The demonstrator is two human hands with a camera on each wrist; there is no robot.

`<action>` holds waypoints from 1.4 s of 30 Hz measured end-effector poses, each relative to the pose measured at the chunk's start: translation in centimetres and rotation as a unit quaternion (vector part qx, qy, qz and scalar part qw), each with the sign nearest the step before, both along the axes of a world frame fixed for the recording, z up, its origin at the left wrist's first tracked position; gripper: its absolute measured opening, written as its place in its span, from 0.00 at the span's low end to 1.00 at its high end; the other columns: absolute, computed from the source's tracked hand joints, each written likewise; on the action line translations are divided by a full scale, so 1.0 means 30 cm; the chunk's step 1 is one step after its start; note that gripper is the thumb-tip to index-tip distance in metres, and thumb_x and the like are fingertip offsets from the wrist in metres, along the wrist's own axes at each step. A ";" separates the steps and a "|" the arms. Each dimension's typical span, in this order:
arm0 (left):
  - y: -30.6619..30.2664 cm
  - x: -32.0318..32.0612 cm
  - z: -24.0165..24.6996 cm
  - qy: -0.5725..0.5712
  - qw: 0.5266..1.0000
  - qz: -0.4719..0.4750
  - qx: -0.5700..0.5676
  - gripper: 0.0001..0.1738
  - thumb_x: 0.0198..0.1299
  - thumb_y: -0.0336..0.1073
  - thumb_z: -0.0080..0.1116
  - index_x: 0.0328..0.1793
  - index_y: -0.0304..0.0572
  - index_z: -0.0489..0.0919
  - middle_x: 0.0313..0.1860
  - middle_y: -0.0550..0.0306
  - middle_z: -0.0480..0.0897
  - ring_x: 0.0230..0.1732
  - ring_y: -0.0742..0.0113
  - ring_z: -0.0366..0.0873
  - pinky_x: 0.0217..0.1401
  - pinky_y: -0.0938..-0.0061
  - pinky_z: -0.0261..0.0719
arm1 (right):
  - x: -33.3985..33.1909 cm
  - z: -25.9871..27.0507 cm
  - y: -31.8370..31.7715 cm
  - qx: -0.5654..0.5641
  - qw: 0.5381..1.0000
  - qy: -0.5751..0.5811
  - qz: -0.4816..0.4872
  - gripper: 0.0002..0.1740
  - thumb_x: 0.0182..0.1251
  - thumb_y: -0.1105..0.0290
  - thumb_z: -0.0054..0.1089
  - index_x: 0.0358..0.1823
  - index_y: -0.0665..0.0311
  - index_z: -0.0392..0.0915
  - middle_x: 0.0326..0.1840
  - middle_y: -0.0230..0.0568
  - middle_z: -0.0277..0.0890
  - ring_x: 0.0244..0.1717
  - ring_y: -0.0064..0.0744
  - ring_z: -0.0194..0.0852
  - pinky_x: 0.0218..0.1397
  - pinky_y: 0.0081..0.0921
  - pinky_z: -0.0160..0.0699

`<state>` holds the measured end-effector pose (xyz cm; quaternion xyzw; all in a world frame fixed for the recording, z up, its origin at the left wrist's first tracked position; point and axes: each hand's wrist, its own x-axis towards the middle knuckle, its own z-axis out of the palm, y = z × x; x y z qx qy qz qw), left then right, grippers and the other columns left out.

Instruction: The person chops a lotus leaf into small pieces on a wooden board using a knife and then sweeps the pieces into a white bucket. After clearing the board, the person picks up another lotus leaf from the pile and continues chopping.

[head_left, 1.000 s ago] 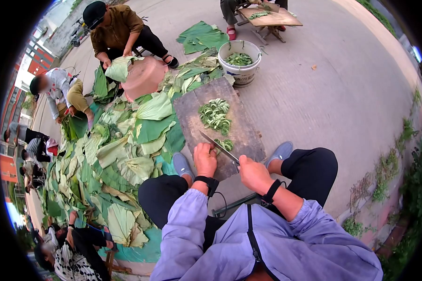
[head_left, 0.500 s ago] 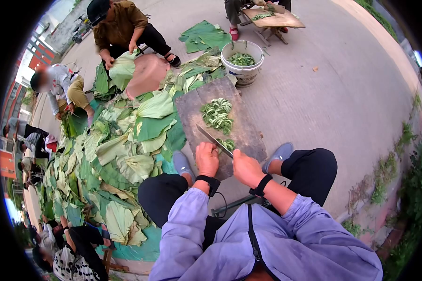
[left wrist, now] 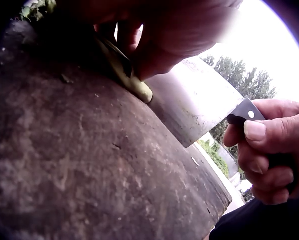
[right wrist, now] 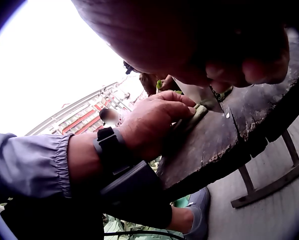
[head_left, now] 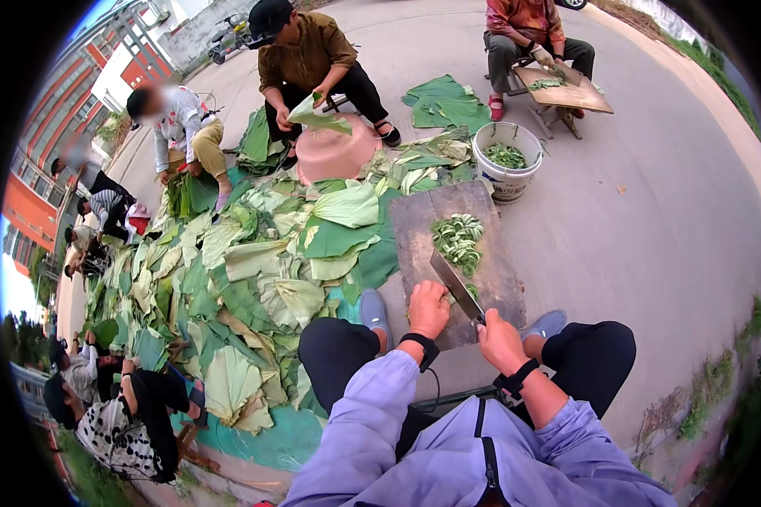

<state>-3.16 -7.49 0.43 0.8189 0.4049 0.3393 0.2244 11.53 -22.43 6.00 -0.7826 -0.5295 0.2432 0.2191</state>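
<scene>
My right hand [head_left: 500,340] grips the dark handle of a cleaver [head_left: 454,286], its broad blade slanting over a worn wooden cutting board [head_left: 414,228]. Beside the blade, my left hand [head_left: 429,308] holds down a rolled green leaf [left wrist: 139,90] with curled fingers. The left wrist view shows the leaf's pale end against the blade, fingertips close by. Farther up the board lies a heap of sliced leaf strips [head_left: 457,237]. From the right wrist view, the left fingers pinch the roll [right wrist: 198,116] near the board's edge; my right hand hides much of the blade there.
Large leaves [head_left: 254,262] cover a green sheet to the left. A white bucket [head_left: 507,179] with cut strips stands beyond the board, and a pink basin [head_left: 334,152] is upturned nearby. Several people sit around, one at a small wooden table [head_left: 579,91]. My shoes flank the board.
The head view has turned, shifting the scene right and down. The blade now stands steeper beside the left hand, covering more of the small slices. Both hands keep their holds.
</scene>
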 end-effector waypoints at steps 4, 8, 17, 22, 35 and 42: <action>0.009 -0.001 -0.037 -0.018 1.000 0.009 0.001 0.07 0.57 0.28 0.65 0.42 0.47 0.86 0.46 0.51 0.84 0.56 0.41 0.79 0.59 0.49 0.78 | -0.001 0.010 -0.029 -0.017 1.000 -0.002 -0.019 0.14 0.78 0.66 0.61 0.48 0.69 0.68 0.39 0.68 0.84 0.43 0.75 0.85 0.49 0.66 0.80; -0.015 0.001 0.045 0.047 0.997 0.052 0.040 0.06 0.58 0.29 0.67 0.42 0.50 0.87 0.46 0.57 0.84 0.56 0.45 0.79 0.58 0.49 0.75 | -0.008 0.034 -0.028 -0.013 1.000 -0.008 -0.016 0.14 0.78 0.67 0.62 0.48 0.69 0.68 0.39 0.68 0.84 0.43 0.76 0.85 0.49 0.66 0.79; 0.009 -0.002 -0.024 0.007 0.999 0.040 0.012 0.05 0.57 0.31 0.70 0.40 0.52 0.87 0.43 0.60 0.85 0.54 0.49 0.80 0.57 0.53 0.75 | 0.012 0.175 -0.058 -0.005 1.000 0.020 0.003 0.14 0.80 0.64 0.60 0.50 0.67 0.67 0.41 0.68 0.84 0.43 0.75 0.84 0.49 0.67 0.77; 0.002 -0.004 -0.025 0.005 0.999 0.041 -0.008 0.05 0.57 0.31 0.69 0.40 0.51 0.87 0.44 0.59 0.85 0.54 0.49 0.81 0.58 0.53 0.76 | 0.019 0.118 -0.068 -0.019 1.000 0.008 0.021 0.15 0.80 0.64 0.60 0.51 0.67 0.68 0.42 0.66 0.84 0.43 0.74 0.84 0.48 0.66 0.78; -0.002 -0.003 -0.022 0.020 0.999 0.043 0.000 0.06 0.58 0.31 0.70 0.40 0.50 0.86 0.46 0.58 0.84 0.55 0.48 0.80 0.58 0.52 0.76 | -0.027 0.082 -0.093 -0.021 0.999 -0.031 0.030 0.12 0.82 0.65 0.54 0.50 0.68 0.68 0.46 0.65 0.84 0.42 0.74 0.86 0.47 0.65 0.82; -0.003 0.000 -0.015 0.049 0.998 0.044 -0.007 0.06 0.59 0.31 0.70 0.42 0.50 0.86 0.47 0.59 0.84 0.56 0.48 0.80 0.60 0.52 0.76 | -0.038 0.052 -0.064 -0.027 0.999 -0.022 0.020 0.11 0.83 0.66 0.53 0.51 0.68 0.68 0.46 0.65 0.84 0.44 0.74 0.86 0.49 0.66 0.81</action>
